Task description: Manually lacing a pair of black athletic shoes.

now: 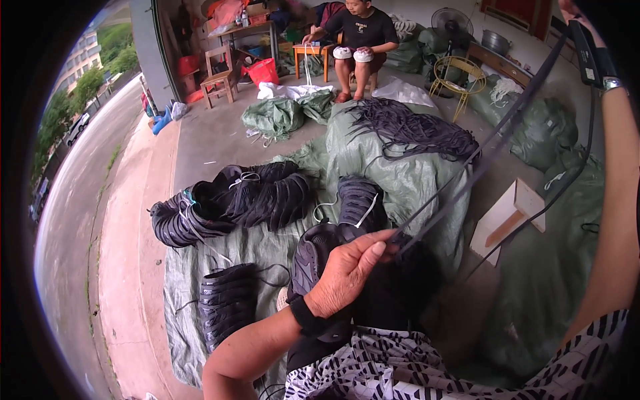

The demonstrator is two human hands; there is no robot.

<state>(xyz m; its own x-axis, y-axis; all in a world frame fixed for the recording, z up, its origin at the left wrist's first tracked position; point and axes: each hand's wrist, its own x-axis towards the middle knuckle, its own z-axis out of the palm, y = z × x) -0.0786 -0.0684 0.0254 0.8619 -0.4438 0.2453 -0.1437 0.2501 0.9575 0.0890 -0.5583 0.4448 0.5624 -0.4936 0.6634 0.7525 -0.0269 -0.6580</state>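
Note:
My left hand [350, 270] is closed, thumb against fingers, pinching a dark shoelace [460, 177]. Doubled and taut, the lace runs from there up to my right hand [575, 12], raised at the upper right edge. Its fingers are partly cut off, but the lace ends at them and seems gripped. A dark shoe upper [308, 261] lies by my left hand, over my lap. Just beyond it is a stack of dark uppers [359, 200] tied with white string. My right wrist carries a black device [584, 57], and a black cable hangs down from it.
Green woven sacks [427, 180] bear a heap of dark laces [413, 130] and bundled uppers [267, 200]. More uppers [228, 303] lie at left. A white box [510, 213] stands right. Beyond are a seated person [363, 40], a yellow stool frame [459, 77] and a wooden chair [219, 77].

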